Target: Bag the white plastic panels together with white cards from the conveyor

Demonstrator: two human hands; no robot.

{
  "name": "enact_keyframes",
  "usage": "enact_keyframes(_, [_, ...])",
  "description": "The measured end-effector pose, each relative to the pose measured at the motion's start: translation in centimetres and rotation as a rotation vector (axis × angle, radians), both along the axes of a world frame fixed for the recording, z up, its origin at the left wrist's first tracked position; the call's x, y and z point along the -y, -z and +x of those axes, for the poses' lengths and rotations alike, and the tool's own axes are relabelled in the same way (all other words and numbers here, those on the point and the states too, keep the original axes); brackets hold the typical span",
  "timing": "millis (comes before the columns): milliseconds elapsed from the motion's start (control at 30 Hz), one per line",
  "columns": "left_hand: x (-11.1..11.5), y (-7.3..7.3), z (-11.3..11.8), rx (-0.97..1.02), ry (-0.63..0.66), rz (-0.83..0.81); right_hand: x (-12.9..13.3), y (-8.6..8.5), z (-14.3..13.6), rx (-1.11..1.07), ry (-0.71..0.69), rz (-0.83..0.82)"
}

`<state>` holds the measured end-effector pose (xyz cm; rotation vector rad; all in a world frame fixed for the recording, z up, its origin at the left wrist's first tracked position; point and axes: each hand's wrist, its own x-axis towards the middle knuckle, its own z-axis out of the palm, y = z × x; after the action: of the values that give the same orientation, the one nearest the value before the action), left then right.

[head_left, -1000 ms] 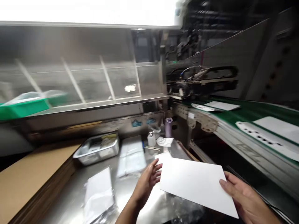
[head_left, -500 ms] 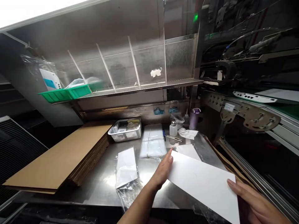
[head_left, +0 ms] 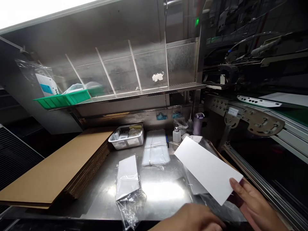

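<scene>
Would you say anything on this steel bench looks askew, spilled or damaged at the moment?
Nothing looks spilled or damaged. The only untidy spot is the clear plastic bag holding a white sheet: its crumpled open end hangs over the bench's front edge. The cardboard stack lies flat.

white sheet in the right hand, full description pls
The white sheet is a plain, blank, long rectangle, flat and stiff-looking like card or thin board, with sharp corners. It is held tilted above the steel bench, far end toward the back. The right hand pinches its near corner, fingers on top. The left hand is low at the bench edge, apart from it. Clear plastic film lies beneath it.
</scene>
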<state>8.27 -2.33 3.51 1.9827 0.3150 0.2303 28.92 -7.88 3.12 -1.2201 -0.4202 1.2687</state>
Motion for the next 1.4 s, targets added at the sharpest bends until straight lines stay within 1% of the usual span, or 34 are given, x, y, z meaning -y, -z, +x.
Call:
enact_keyframes(33, [-0.7, 0.1, -0.3, 0.013, -0.11, -0.083, 0.1, 0.4, -0.1, 0.125, -0.038, 0.032])
enact_keyframes(67, [-1.2, 0.2, -0.6, 0.036, -0.238, -0.193, 0.1, 0.8, -0.3, 0.299, -0.086, 0.077])
enact_keyframes(133, [-1.9, 0.1, -0.8, 0.126, -0.467, -0.433, 0.0, 1.2, -0.9, 0.746, -0.174, 0.196])
enact_keyframes(167, [-1.9, -0.1, -0.8, 0.188, -0.53, -0.534, -0.1, 1.3, -1.4, 0.975, -0.196, 0.275])
enact_keyframes(200, [-1.9, -0.4, -0.8, 0.262, -0.551, -0.62, -0.3, 1.2, -1.9, 1.178, -0.201, 0.363])
enact_keyframes(267, [-1.5, -1.1, -0.8, 0.415, -0.517, -0.746, -0.6, 1.0, -2.9, 1.48, -0.184, 0.499])
enact_keyframes(333, [-0.9, -1.9, -0.8, 0.529, -0.454, -0.836, -0.9, 0.8, -3.8, 1.668, -0.177, 0.563])
enact_keyframes(400, [-0.5, -2.4, -0.9, 0.582, -0.434, -0.884, -1.1, 0.7, -4.4, 1.782, -0.176, 0.573])
enact_keyframes(467, [-0.2, -2.3, -1.1, 0.598, -0.446, -0.912, -1.2, 0.7, -4.9, 1.843, -0.165, 0.577])
enact_keyframes(500, [-0.2, -2.1, -1.2, 0.605, -0.453, -0.921, -1.3, 0.6, -5.1, 1.865, -0.161, 0.574])
enact_keyframes(567, [-0.2, -1.1, -1.3, 0.632, -0.476, -0.926, -1.3, 0.6, -5.4, 1.901, -0.15, 0.572])
enact_keyframes(700, [-0.3, 1.2, -1.4, 0.661, -0.53, -0.9, -1.5, 0.5, -6.0, 1.944, -0.141, 0.569])
enact_keyframes(833, [-0.5, 2.7, -1.4, 0.658, -0.6, -0.879, -1.6, 0.8, -6.3, 1.979, -0.156, 0.577])
enact_keyframes(900, [-0.6, 3.3, -1.4, 0.675, -0.599, -0.863, -1.7, 1.0, -6.4, 1.988, -0.169, 0.579])
enact_keyframes(1000, [-0.6, 4.1, -1.4, 0.706, -0.571, -0.831, -1.8, 1.2, -6.7, 1.977, -0.15, 0.572])
enact_keyframes(1167, [-0.6, 5.4, -1.7, 0.763, -0.494, -0.792, -1.5, 1.5, -7.3, 1.907, -0.094, 0.492])
enact_keyframes(1267, [-0.7, 5.8, -1.8, 0.779, -0.472, -0.768, -1.5, 1.6, -7.5, 1.914, -0.09, 0.504])
enact_keyframes(1400, [-0.9, 6.0, -1.7, 0.758, -0.495, -0.752, -1.6, 1.6, -7.5, 1.946, -0.091, 0.503])
